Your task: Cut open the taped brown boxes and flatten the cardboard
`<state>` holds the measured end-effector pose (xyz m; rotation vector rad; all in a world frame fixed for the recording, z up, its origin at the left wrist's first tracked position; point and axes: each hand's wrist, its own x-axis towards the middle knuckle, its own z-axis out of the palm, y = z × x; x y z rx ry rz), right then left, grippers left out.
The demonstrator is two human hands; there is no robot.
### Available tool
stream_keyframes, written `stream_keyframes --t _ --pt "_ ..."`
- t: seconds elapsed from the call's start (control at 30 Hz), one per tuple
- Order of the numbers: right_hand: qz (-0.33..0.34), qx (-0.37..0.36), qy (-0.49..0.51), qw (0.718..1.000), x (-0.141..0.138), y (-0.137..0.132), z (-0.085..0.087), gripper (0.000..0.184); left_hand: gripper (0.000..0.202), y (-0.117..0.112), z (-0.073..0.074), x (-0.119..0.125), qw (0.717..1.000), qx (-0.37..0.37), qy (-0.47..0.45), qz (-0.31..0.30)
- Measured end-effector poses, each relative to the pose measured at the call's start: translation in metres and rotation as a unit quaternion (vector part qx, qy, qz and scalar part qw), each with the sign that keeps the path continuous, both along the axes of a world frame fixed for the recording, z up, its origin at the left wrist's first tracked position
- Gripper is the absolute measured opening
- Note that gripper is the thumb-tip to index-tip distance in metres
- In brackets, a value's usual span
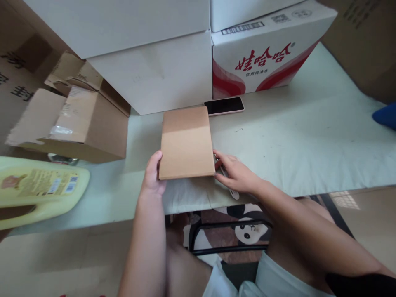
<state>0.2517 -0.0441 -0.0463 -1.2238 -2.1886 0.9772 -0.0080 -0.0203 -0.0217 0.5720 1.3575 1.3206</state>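
A flat brown cardboard box [187, 144] is between my two hands above the near part of the table. My left hand [154, 171] is closed on its near left corner, with the thumb along the left side and the fingers hidden underneath. At the right side, my right hand [235, 171] touches the box's edge with thumb and fingertips. A slim white tool [235, 194], perhaps a box cutter, shows beneath that hand; whether the hand grips it or it lies on the table is unclear. Just behind the box lies a phone [225, 106] with a dark screen, partly covered by it.
White cartons [154, 78] and a red-and-white water carton [266, 57] stand along the back. To the left are an opened cardboard box [105, 123] and a pale yellow bottle [55, 189]. A blue object [385, 116] is at the right edge. The table's cloth-covered front edge [201, 204] runs above my lap.
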Motion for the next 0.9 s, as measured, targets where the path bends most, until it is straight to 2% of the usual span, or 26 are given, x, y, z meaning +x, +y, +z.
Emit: stream_keyframes --t 0.3,0.9 --pt "-0.002 -0.003 0.002 1.000 -0.0002 -0.0007 0.0021 0.071 0.040 0.0006 -0.0055 -0.0065 1.000 0.007 0.003 -0.014" --pt "-0.003 -0.002 0.006 1.000 -0.0012 -0.0014 0.0027 0.070 0.044 0.0002 0.0008 -0.0010 1.000 -0.002 0.003 -0.007"
